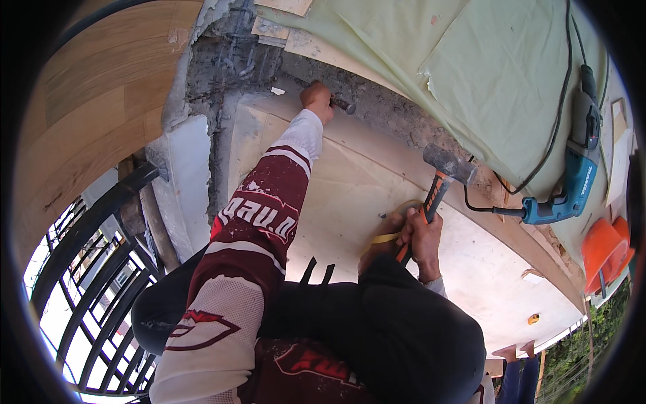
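Observation:
My left hand (pixel 316 101) is closed around a metal chisel (pixel 344 105), whose blunt end sticks out to the right of the fist. It is held low in the rough channel of broken concrete (pixel 383 120). Its other end is hard to make out against the grey rubble. My right hand (pixel 422 241) grips a club hammer (pixel 449 163) by its orange and black handle. The hammer's grey head is raised, apart from the chisel, over the channel's near edge. Close beside the right hand is my foot, in a sandal with a yellow strap (pixel 385 238).
A teal corded power tool (pixel 580 180) lies on the pale green sheet (pixel 484 74) at the right. Beyond it sits an orange plastic container (pixel 602 252). A black metal railing (pixel 94 283) stands at the left, below wood-look panels (pixel 108 94). Another person's legs (pixel 519 377) show at lower right.

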Demonstrator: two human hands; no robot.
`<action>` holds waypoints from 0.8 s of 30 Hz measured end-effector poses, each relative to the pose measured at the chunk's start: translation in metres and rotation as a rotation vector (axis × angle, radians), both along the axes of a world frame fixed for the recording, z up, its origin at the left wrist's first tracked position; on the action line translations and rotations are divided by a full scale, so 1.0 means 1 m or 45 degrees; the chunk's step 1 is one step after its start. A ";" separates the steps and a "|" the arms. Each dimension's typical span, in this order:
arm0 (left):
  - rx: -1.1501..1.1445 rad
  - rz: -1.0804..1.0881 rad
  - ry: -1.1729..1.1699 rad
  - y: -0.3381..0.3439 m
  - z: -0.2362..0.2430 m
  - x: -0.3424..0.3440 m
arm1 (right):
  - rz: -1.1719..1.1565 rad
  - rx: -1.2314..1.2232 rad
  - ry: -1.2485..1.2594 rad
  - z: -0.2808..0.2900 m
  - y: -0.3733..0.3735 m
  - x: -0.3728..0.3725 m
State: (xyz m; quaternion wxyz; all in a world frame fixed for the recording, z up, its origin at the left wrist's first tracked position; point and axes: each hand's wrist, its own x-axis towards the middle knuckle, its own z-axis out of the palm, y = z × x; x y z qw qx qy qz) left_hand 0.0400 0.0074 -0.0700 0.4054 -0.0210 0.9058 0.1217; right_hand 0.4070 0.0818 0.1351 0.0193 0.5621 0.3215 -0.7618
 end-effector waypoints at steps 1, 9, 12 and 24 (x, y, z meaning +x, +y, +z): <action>0.127 0.258 -0.055 0.001 -0.010 -0.008 | 0.005 0.008 -0.004 0.000 0.000 0.000; 0.601 1.005 -0.232 0.022 -0.005 -0.007 | -0.001 -0.006 -0.049 0.001 0.002 -0.002; 0.474 0.924 -0.147 0.028 0.005 0.011 | -0.007 -0.049 -0.010 0.000 0.005 -0.002; 0.615 0.994 -0.219 0.029 0.013 -0.014 | -0.003 -0.073 -0.041 -0.001 0.009 0.000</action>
